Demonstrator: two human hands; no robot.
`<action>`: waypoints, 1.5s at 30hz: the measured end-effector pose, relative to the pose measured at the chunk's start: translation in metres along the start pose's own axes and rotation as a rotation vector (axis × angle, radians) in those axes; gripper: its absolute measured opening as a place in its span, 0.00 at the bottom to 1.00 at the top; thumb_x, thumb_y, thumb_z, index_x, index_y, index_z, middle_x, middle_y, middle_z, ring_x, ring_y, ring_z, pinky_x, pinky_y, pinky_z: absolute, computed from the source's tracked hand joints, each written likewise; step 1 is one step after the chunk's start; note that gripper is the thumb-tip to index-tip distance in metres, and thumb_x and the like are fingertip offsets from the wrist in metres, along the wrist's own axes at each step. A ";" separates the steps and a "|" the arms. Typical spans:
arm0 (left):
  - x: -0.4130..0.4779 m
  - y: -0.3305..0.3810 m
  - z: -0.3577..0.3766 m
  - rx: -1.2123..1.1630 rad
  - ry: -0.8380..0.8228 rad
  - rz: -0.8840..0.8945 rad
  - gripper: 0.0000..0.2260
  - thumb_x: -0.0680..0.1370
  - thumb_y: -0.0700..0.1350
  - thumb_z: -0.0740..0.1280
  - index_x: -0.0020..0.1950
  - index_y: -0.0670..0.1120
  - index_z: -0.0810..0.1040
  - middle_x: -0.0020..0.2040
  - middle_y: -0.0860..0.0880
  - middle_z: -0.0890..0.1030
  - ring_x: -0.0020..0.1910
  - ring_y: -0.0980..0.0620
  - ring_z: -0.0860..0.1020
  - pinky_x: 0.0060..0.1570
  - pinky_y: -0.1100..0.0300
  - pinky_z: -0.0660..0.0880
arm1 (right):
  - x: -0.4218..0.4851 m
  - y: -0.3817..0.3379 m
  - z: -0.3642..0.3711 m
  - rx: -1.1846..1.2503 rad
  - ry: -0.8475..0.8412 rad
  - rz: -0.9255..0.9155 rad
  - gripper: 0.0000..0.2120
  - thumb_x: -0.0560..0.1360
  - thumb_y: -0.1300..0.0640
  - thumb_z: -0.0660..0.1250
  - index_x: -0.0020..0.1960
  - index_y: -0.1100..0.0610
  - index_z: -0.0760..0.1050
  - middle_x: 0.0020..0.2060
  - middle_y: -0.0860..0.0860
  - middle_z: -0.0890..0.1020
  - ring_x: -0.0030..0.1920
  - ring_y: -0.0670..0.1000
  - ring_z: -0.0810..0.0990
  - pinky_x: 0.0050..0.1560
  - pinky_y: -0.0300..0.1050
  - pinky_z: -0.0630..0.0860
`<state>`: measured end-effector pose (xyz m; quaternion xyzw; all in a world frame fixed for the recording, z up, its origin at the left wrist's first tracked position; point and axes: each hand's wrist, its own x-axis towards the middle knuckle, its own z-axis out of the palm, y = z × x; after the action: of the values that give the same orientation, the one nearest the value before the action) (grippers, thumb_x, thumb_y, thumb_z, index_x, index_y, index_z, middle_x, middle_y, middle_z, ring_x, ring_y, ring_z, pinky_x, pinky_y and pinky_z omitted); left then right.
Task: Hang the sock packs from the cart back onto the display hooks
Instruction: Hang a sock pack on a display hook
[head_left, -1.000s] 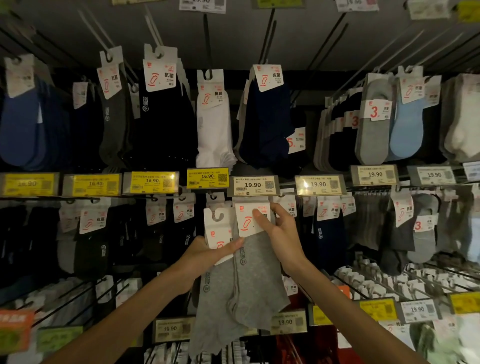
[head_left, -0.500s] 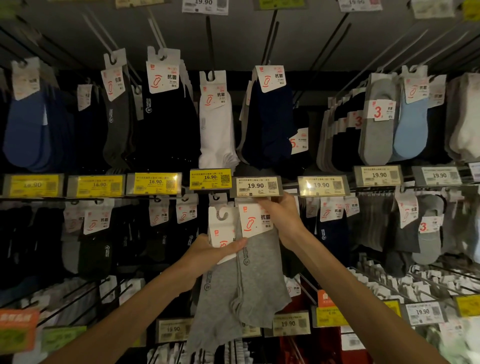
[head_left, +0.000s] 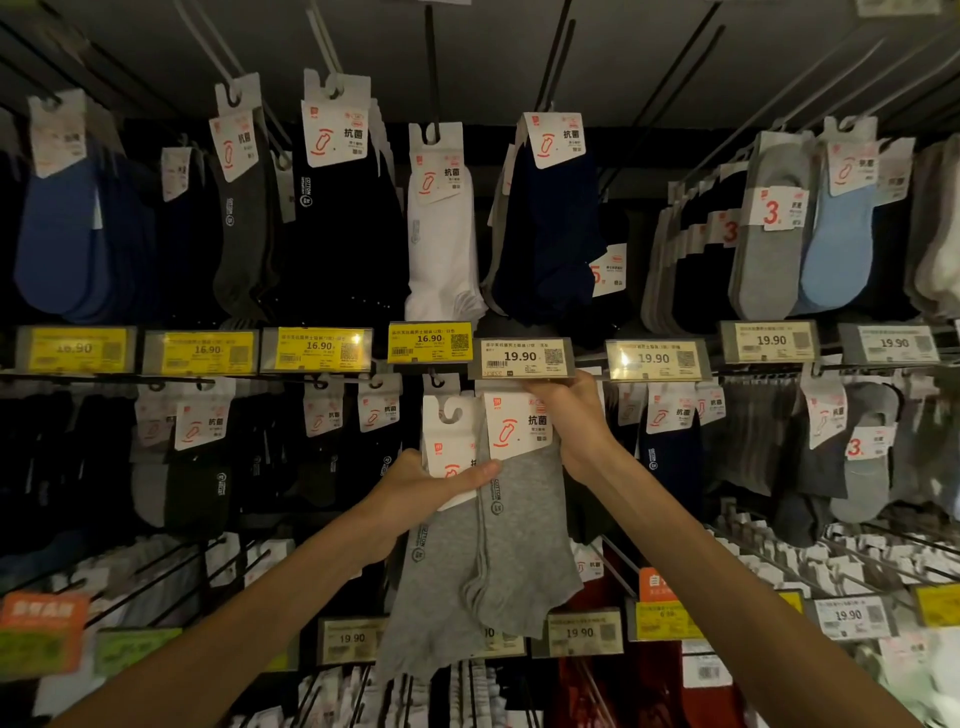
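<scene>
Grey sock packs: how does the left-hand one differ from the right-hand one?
The left pack sits lower, its hanger cutout showing and on no hook; the right pack sits higher, its card top hidden behind the price tag. The left hand grips the left pack's card; the right hand holds the right pack. Both are grey.

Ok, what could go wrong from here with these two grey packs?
1. The right hand holds one grey pack up behind the 19.90 price tag; its hanger hole is hidden, so it may miss the hook and drop.
2. That hand crowds the tag and might knock it.
3. The left hand pinches the second grey pack by its card only; the overlapping socks could drag it loose.
</scene>
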<state>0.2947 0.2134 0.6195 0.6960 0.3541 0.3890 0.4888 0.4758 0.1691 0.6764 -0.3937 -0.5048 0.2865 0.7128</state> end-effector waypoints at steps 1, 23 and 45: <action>-0.001 0.000 0.000 -0.005 -0.004 0.000 0.32 0.58 0.65 0.79 0.58 0.52 0.83 0.50 0.57 0.86 0.51 0.58 0.84 0.50 0.62 0.80 | 0.000 0.000 0.000 0.002 -0.001 0.003 0.10 0.77 0.62 0.68 0.49 0.48 0.80 0.42 0.46 0.87 0.42 0.48 0.86 0.40 0.43 0.82; 0.002 0.003 -0.001 0.036 0.019 -0.004 0.29 0.63 0.61 0.78 0.61 0.50 0.82 0.54 0.54 0.85 0.55 0.56 0.82 0.52 0.64 0.77 | 0.007 -0.010 -0.007 -0.127 -0.081 -0.049 0.12 0.78 0.64 0.66 0.60 0.58 0.79 0.53 0.54 0.85 0.54 0.52 0.83 0.53 0.47 0.80; 0.006 -0.001 -0.002 0.006 0.024 -0.017 0.26 0.62 0.62 0.79 0.56 0.53 0.84 0.48 0.57 0.87 0.50 0.59 0.84 0.45 0.67 0.77 | -0.002 0.000 -0.001 -0.224 -0.026 -0.200 0.14 0.79 0.61 0.65 0.59 0.45 0.72 0.54 0.44 0.81 0.58 0.44 0.79 0.52 0.37 0.75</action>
<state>0.2951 0.2196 0.6205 0.6897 0.3671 0.3918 0.4858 0.4761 0.1671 0.6756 -0.4147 -0.5794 0.1609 0.6830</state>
